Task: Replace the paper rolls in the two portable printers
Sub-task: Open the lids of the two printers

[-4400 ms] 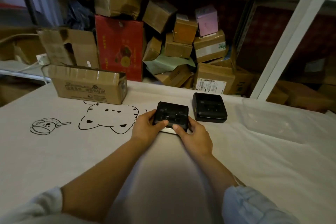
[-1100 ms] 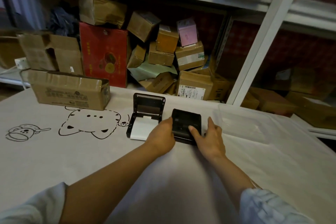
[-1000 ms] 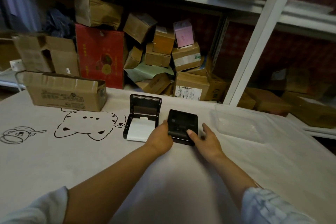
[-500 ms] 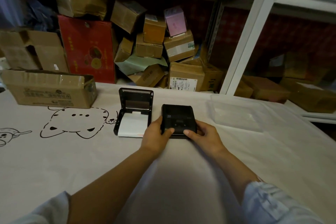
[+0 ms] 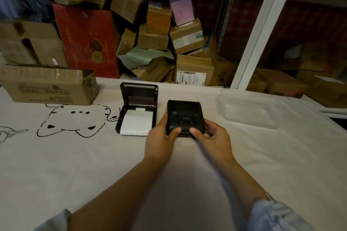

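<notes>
Left hand [image 5: 159, 141] is reaching in from the near edge, forearm bare, thumb lying on the top face of the closed printer [image 5: 185, 117] and fingers wrapping its left side. Right hand [image 5: 214, 137] is mirroring it, thumb on the near top edge, fingers curling around the right side. Both are gripping the unit, which is sitting flat near the middle of the tabletop [image 5: 75, 165].

Cardboard box [image 5: 47, 85] is lying along the far left edge; contents cannot be seen. Open printer [image 5: 137, 110] is sitting just left of the closed one, lid standing up, white paper [image 5: 137, 123] lying in its bay. Clear plastic tray [image 5: 249, 108] is resting toward the far right.

Closed printer is black, rounded, lid down.
</notes>
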`<state>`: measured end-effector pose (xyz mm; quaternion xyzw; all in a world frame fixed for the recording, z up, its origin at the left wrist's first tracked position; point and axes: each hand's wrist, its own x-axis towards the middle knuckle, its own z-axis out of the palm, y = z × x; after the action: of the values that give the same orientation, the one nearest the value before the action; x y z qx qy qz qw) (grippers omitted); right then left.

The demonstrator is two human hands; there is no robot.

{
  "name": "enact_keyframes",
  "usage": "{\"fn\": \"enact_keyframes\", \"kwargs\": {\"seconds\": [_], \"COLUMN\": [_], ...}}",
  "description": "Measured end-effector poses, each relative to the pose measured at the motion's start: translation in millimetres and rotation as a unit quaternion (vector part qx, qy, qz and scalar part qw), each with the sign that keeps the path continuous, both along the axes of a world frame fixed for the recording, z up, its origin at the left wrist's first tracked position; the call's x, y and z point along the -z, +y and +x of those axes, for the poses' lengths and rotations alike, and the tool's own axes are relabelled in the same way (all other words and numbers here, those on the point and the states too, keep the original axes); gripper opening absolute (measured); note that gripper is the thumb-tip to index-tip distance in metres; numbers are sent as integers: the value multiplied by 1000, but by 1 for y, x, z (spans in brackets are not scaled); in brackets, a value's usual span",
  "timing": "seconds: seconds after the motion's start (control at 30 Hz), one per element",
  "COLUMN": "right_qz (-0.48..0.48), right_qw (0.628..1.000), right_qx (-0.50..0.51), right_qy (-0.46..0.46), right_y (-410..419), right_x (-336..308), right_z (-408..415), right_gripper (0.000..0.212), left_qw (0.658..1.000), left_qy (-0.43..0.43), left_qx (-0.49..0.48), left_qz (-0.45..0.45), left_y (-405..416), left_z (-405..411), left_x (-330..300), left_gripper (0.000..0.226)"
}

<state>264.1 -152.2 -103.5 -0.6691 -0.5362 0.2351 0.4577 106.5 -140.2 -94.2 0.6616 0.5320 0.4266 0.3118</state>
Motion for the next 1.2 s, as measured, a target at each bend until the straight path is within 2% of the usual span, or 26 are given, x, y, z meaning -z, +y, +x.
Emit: {"fn": "enact_keyframes", "kwargs": {"seconds": [0.13, 0.3, 0.5, 0.73, 0.9, 1.03, 1.2], "right_qz": [-4, 4, 7, 28, 27, 35, 66], "right_qw": [999, 1000, 1000, 1000, 999, 997, 990], "right_qx": [25, 11, 3, 9, 11, -2, 98], "right_qy": [22, 18, -11, -1, 32, 66, 79], "right_y": [1, -3, -6, -11, -11, -10, -6], "right_x": [0, -1, -3, -3, -5, -13, -28], "right_z": [-2, -4, -5, -4, -8, -14, -23], "right_gripper": [81, 61, 54, 50, 57, 46, 45], "left_qw": [1000, 999, 998, 999, 992, 984, 976], "left_qy": [8, 26, 53, 22, 119, 172, 210], "left_qx": [-16, -14, -12, -3, -18, -24, -29], "left_qz": [23, 37, 41, 30, 32, 48, 57], "left_y": [1, 2, -4, 0, 6, 8, 16], "left_z": [0, 1, 4, 4, 4, 4, 1], "left_x": [2, 4, 3, 1, -15, -25, -49], "left_gripper": [56, 56, 59, 55, 52, 49, 47]}}
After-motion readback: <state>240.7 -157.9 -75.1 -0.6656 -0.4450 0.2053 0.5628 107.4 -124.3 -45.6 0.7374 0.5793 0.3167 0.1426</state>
